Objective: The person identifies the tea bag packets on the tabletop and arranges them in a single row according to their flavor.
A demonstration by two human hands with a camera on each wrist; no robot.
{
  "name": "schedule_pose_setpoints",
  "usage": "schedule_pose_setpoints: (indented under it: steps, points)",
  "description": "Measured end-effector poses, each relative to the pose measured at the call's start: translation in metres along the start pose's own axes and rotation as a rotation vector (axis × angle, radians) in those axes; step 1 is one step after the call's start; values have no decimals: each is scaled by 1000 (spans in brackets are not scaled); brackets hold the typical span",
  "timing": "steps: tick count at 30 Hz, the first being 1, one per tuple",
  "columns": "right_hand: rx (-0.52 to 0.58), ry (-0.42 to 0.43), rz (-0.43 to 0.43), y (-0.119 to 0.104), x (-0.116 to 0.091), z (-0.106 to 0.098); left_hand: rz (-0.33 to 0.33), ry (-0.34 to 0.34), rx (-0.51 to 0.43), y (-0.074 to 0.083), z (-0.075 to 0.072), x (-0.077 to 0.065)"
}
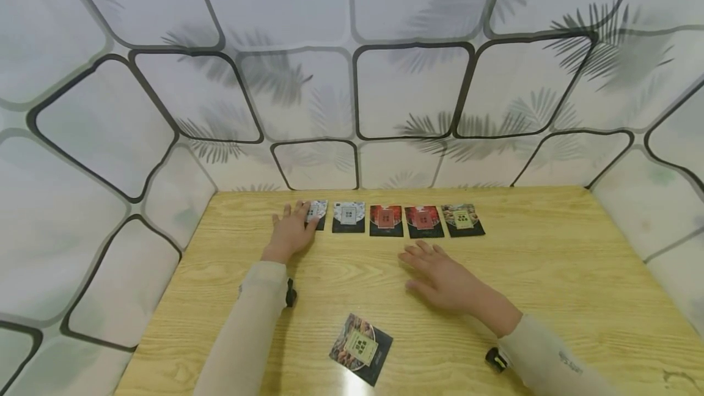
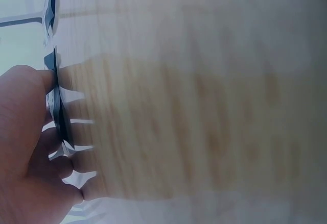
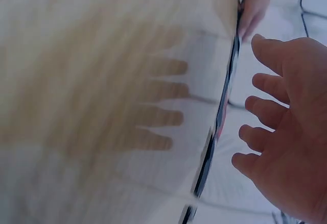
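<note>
Toward the back of the wooden table, my left hand rests on the leftmost flat square packet, which is white and dark and partly covered by the fingers. The left wrist view shows the thumb at that packet's edge. To its right lie a matching white packet, two red packets and a brown packet with a yellow label, all in one row. My right hand holds nothing, its fingers extended and a little apart, just in front of the red and brown packets.
A similar brown packet with a yellow label lies tilted near the table's front, between my forearms. Patterned white walls enclose the wooden table at the back and sides. Each wrist carries a dark strap device.
</note>
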State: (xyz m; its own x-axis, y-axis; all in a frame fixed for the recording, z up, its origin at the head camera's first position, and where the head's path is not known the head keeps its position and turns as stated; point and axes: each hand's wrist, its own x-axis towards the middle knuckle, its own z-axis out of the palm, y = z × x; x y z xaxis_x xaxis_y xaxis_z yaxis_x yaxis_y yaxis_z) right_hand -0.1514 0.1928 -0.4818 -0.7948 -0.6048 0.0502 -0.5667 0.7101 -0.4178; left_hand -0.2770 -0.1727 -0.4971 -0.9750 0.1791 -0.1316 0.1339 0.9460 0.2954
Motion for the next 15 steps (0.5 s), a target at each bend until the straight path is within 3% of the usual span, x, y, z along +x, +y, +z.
schedule_pose_setpoints:
  steps: [8, 15]
  points:
    - [20, -112, -120, -43, -8, 17, 0, 1, -19, -1, 1, 1]
    - [5, -173, -194, -65, -12, 29, 1, 15, -27, -3, 4, 3]
